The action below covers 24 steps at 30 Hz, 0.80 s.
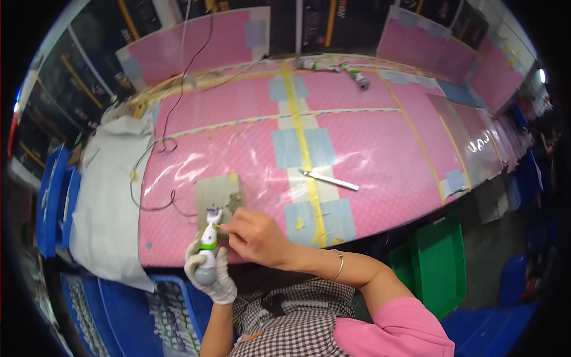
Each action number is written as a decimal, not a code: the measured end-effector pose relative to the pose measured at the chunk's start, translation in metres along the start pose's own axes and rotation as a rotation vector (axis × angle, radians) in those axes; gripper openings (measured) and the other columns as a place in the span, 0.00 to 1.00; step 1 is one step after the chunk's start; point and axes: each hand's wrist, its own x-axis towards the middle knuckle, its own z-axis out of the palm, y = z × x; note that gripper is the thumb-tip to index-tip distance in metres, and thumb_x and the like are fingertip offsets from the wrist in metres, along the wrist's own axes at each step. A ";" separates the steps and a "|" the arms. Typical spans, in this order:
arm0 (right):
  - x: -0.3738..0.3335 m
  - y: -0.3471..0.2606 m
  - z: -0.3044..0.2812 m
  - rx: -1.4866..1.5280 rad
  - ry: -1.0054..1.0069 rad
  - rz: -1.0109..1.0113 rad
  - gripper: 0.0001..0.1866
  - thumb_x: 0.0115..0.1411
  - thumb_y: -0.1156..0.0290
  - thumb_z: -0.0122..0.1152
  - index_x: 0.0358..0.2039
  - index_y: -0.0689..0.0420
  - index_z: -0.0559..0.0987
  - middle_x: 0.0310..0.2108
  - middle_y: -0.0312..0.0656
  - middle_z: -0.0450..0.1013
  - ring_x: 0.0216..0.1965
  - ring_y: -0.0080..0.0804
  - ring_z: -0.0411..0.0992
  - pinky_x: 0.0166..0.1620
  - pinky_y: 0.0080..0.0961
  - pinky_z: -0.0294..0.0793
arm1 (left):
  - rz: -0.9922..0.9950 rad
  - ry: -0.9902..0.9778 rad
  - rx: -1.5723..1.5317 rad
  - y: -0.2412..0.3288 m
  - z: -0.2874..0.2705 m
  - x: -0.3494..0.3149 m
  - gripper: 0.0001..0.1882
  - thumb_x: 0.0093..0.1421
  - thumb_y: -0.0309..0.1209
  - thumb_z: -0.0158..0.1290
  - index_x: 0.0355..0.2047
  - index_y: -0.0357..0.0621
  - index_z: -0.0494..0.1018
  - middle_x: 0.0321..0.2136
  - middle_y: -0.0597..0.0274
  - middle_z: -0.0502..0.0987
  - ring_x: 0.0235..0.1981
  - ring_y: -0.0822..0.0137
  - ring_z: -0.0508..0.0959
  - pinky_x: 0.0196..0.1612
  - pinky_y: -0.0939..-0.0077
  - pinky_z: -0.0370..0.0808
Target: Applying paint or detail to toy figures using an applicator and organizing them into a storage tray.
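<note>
My left hand [219, 285], in a pale glove, is wrapped round a white handheld device [209, 243] with a green band and a rounded grey end. The device's narrow white tip points away from me over a flat grey-beige plate [209, 189] on the table. My bare right hand [254, 237] is closed in a pinch beside the device's neck. At its fingertips shows a small yellow piece [216, 225], too small to name exactly. A dark, lumpy bit [234, 202] lies at the plate's right edge, partly behind my right hand.
The pink padded table [369, 143] is covered in clear plastic. On it lie a white pen-shaped tool [330, 179], a thin black cable [140, 196], and similar white-green parts [358, 79] at the far edge. Blue bins [110, 303] stand lower left, a green bin [443, 262] at right.
</note>
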 end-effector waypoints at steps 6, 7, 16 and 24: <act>0.031 0.095 -0.062 -0.632 -0.082 0.109 0.06 0.47 0.70 0.61 0.28 0.54 0.79 0.25 0.41 0.71 0.32 0.36 0.70 0.34 0.31 0.67 | -0.324 -0.053 -0.109 0.014 -0.035 0.024 0.23 0.47 0.22 0.62 0.41 0.46 0.63 0.48 0.53 0.67 0.48 0.62 0.68 0.52 0.69 0.66; 0.032 0.115 -0.069 -0.566 -0.245 0.175 0.06 0.47 0.70 0.61 0.28 0.55 0.79 0.26 0.42 0.71 0.34 0.38 0.69 0.37 0.32 0.67 | -0.443 -0.047 -0.187 0.017 -0.042 0.030 0.22 0.49 0.22 0.61 0.42 0.46 0.64 0.48 0.53 0.66 0.48 0.64 0.68 0.51 0.70 0.67; 0.113 0.353 -0.274 -1.270 0.262 0.120 0.15 0.58 0.69 0.47 0.42 0.65 0.73 0.41 0.53 0.71 0.41 0.38 0.71 0.46 0.31 0.69 | -0.446 0.430 -1.096 0.073 -0.208 0.064 0.24 0.61 0.22 0.40 0.58 0.31 0.54 0.60 0.46 0.55 0.61 0.53 0.58 0.62 0.70 0.60; 0.118 0.323 -0.254 -0.955 0.263 0.034 0.19 0.57 0.67 0.51 0.47 0.64 0.68 0.40 0.50 0.72 0.38 0.38 0.71 0.42 0.30 0.70 | -0.667 1.172 0.114 0.043 -0.427 -0.063 0.14 0.58 0.35 0.51 0.37 0.37 0.67 0.40 0.49 0.72 0.33 0.56 0.77 0.30 0.69 0.77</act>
